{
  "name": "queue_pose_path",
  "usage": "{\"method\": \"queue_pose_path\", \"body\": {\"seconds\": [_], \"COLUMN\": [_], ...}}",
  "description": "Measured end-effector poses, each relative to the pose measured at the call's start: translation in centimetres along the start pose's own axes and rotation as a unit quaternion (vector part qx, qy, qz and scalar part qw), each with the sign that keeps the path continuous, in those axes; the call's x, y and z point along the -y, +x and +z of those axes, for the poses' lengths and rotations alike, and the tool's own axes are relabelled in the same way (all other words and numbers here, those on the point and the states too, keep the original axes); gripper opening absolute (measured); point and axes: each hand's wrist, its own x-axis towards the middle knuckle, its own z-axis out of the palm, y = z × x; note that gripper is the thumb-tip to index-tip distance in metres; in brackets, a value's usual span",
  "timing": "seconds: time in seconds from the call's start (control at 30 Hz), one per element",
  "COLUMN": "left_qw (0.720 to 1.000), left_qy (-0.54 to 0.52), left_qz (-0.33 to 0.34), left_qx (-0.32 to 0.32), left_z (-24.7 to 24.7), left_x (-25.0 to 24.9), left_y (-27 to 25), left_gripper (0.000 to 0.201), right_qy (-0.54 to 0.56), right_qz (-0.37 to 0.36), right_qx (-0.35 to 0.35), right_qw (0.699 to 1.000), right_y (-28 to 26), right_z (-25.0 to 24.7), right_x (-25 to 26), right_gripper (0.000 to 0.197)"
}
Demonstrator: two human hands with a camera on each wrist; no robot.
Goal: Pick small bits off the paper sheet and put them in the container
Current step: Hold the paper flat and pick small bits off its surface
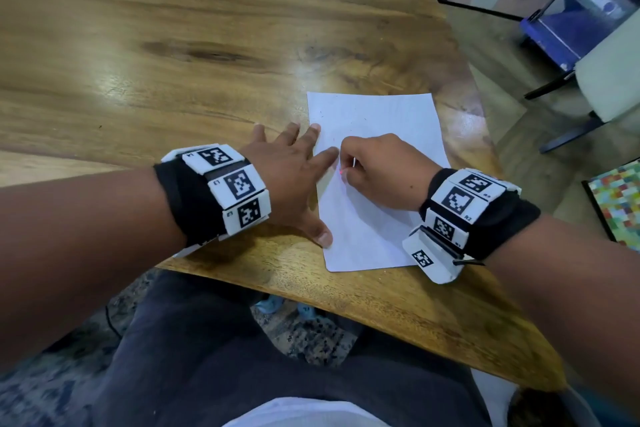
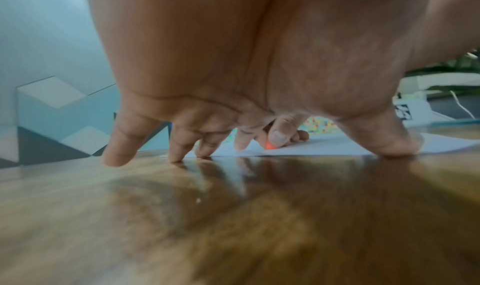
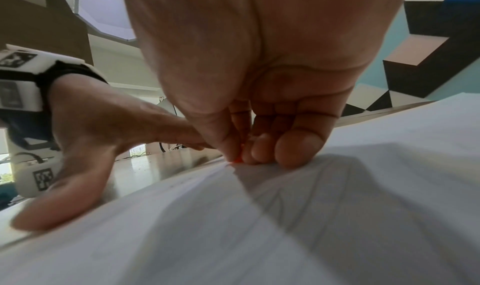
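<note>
We are sitting at a big wooden table (image 1: 173, 55) and looking down at a white paper sheet (image 1: 381, 121) that is lying flat near the table's right edge. Our left hand (image 1: 294, 173) is lying spread out with straight fingers, and it is holding nothing. Its thumb is pressing down on the near left edge of the sheet, and two of its fingertips are resting on the left edge farther away, while the other fingers are touching the bare wood just to the left of the sheet. Our right hand (image 1: 384, 170) is sitting on the middle of the sheet with its fingers curled in. Its thumb and first finger are pinching a small orange bit (image 2: 270, 145) right down at the paper, and the bit is peeking out below the thumb. In the right wrist view the orange bit (image 3: 237, 159) is showing just a tiny tip between the fingertips, touching the sheet. We are seeing a few very small dark marks on the far part of the sheet, but they are too small to tell what they are. Both wrists are wearing black bands with white blocks that have black square patterns. On the floor at the far right a board (image 1: 620, 198) with many little colored squares is lying.
</note>
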Motion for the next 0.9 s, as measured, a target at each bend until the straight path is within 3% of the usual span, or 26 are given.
{"method": "queue_pose_path", "body": {"seconds": [0.13,0.33,0.4,0.53,0.6,0.8,0.9], "left_qw": [1.000,1.000,0.999,0.999,0.999,0.999,0.998], "left_qy": [0.013,0.005,0.009,0.027,0.025,0.007,0.014], "left_qz": [-0.001,-0.003,-0.005,-0.013,-0.013,-0.021,-0.022], "left_qx": [0.008,0.031,0.030,0.022,0.022,0.041,0.049], "left_z": [0.0,-0.4,-0.4,-0.6,-0.6,-0.7,-1.0], "left_x": [0.0,0.0,-0.2,-0.5,-0.5,-0.8,-0.9], "left_y": [0.2,0.2,0.2,0.0,0.1,0.4,0.3], "left_gripper": [0.144,0.144,0.145,0.144,0.145,0.145,0.144], "right_qy": [-0.005,-0.014,-0.016,0.002,-0.003,0.030,0.024], "right_qz": [-0.013,-0.125,-0.101,0.034,0.056,-0.068,-0.055], "right_qx": [-0.006,0.064,0.041,-0.013,-0.019,0.024,0.026], "right_qw": [1.000,0.990,0.994,0.999,0.998,0.997,0.998], "right_y": [-0.1,-3.0,-2.6,0.1,0.6,-2.6,-2.4], "right_z": [-0.2,0.6,0.5,-0.8,-1.1,1.2,1.0], "right_x": [0.3,3.1,2.5,-0.5,-1.2,2.0,1.9], "right_gripper": [0.008,0.014,0.010,0.008,0.007,0.005,0.007]}}
